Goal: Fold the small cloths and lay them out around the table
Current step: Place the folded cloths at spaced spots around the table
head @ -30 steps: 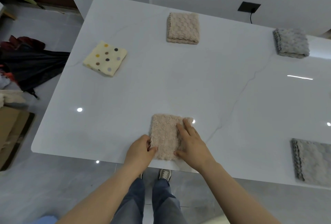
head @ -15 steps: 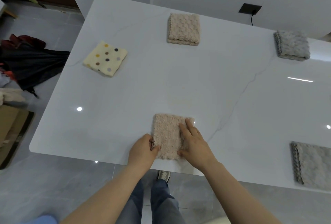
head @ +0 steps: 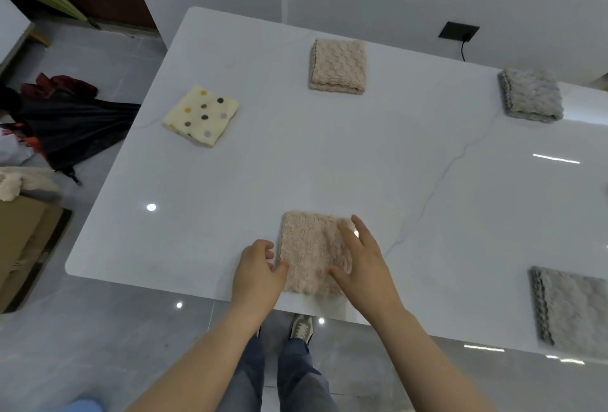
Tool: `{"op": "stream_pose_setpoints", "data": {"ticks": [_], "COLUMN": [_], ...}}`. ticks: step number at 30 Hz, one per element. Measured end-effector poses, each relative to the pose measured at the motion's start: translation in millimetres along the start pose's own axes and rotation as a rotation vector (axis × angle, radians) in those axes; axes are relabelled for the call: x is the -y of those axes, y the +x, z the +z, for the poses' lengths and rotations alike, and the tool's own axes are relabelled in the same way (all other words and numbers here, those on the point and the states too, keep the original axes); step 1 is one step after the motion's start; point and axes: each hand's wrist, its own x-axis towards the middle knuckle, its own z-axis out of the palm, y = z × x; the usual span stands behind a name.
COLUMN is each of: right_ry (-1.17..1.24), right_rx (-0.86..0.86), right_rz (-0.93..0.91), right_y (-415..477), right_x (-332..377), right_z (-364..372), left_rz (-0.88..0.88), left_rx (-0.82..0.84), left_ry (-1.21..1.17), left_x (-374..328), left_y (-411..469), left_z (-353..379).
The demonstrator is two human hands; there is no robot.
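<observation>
Touching the cloth [head: 307, 252] with our right hand [head: 365, 268], fingers straight, left hand [head: 258, 270] loosely curled beside, we might drag its fold open.

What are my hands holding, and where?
Right hand lies flat on the pink cloth, no grip. Left hand touches its left edge by the thumb; pinch cannot be told.

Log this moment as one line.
task: folding | pink cloth: folded, at near table edge | left hand: at cloth's left edge, grip unclear | right hand: open flat over cloth
</observation>
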Motion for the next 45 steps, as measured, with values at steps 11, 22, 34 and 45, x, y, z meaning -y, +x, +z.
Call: {"op": "stream_pose_setpoints", "data": {"ticks": [11, 22, 34, 45], "right_ry": [-0.192, -0.48, -0.395, -0.197], "right_rx": [0.03, 0.218, 0.184, 0.076], "right_rz": [-0.226, -0.286, -0.306, -0.204], "right_y": [-9.4, 28.2, 19.8, -0.3], "right_x": [3.6, -2.1, 6.2, 81.6], "right_z": [19.1, 42.6, 35.8, 46.7], "left_rz": [-0.01, -0.068, -0.089, -0.008], "left_rx": [-0.016, -0.035, -0.012, 0.002], "left_ry": [0.043, 0.108, 0.069, 0.009], "left_x": [0.8, 26.9, 33.3, 52.3], "left_y": [-22.7, -24.2, -25.6, -15.5], "left_z": [-9.3, -11.4, -22.1, -86.2]}}
